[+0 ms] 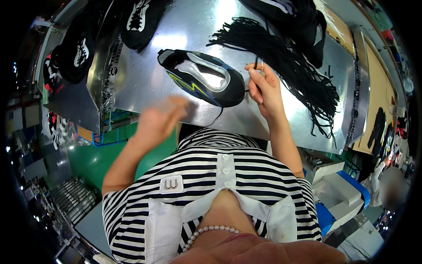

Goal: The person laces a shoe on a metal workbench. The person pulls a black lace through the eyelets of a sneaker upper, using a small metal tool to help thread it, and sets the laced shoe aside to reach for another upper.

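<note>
A black shoe [235, 81] with yellow-green and blue marks on its side lies on the metal table, its opening upward and its toe toward my right hand [266, 90]. That hand is closed on a black shoelace [256, 61], pinched between thumb and fingers. A thin shiny metal piece [262, 66] also shows at the fingertips; its kind is unclear. Another lace end [218, 115] hangs from the shoe's near side toward the table's edge. My left hand [160, 119] is over the near edge, left of the shoe and apart from it; motion smears its fingers.
A long bundle of black laces [281, 61] lies across the right of the metal table [145, 83]. More black shoes, one with white lacing panels [138, 17], stand at the far left, and dark shoes [303, 26] at the far right. A white-and-blue box [338, 193] is below right.
</note>
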A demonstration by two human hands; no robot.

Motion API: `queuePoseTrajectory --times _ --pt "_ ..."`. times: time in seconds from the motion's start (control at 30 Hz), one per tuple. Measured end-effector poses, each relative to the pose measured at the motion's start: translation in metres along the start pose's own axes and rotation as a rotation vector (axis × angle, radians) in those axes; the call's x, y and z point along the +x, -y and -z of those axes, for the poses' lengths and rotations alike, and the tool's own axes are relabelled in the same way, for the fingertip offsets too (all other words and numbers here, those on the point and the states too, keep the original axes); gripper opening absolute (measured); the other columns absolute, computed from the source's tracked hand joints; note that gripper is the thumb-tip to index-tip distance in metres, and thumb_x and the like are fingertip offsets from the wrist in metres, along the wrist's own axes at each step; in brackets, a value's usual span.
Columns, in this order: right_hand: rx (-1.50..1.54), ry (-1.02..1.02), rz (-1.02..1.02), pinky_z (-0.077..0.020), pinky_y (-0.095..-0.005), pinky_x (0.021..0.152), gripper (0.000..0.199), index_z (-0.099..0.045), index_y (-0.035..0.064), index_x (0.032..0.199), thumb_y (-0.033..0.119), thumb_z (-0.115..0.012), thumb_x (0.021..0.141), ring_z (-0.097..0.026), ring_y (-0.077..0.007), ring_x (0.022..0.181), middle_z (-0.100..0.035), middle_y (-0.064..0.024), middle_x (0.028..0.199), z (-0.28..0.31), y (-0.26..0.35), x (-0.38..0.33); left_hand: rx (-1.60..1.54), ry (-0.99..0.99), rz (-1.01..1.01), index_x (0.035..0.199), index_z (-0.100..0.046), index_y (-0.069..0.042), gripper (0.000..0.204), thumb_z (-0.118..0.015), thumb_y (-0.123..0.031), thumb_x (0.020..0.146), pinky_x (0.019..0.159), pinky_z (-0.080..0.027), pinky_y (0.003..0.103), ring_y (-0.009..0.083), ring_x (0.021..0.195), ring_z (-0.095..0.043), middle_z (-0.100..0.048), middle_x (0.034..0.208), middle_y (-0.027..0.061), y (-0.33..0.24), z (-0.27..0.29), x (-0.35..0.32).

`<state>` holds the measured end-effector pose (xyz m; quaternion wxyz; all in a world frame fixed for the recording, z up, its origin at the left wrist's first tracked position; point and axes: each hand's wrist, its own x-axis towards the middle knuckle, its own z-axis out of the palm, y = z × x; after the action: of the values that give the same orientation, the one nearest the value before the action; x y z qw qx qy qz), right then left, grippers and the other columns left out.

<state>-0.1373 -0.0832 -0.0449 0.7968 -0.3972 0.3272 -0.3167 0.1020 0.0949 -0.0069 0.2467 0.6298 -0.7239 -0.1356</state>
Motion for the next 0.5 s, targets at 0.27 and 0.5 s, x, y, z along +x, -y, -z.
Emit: queuePoseTrajectory --times 0.27,0.5 --pt "-0.172 0.087 -0.116 -0.0251 -0.0171 0.043 0.020 -0.068 0.0012 0.099 0.020 -0.062 0.097 -0.037 -0.0003 0.045 -0.065 -0.0009 0.072 -0.019 -0.043 0.004 0.226 0.373 0.144 0.112 -0.065 -0.002 0.032 -0.061 -0.028 0.095 0.077 -0.050 0.038 0.0332 0.085 -0.065 -0.067 0.101 0.0146 0.048 0.000 0.097" --pt "-0.098 -0.017 -0.081 -0.0274 -0.0161 0.044 0.015 -0.065 0.0017 0.098 0.017 -0.065 0.095 -0.040 -0.0009 0.047 -0.068 -0.0032 0.078 -0.018 -0.046 0.011 -0.837 0.818 0.782 0.132 -0.056 0.001 0.078 -0.039 -0.067 0.098 0.101 -0.044 0.033 0.0188 0.109 -0.060 -0.065 0.115 0.0133 0.059 -0.035 0.126"
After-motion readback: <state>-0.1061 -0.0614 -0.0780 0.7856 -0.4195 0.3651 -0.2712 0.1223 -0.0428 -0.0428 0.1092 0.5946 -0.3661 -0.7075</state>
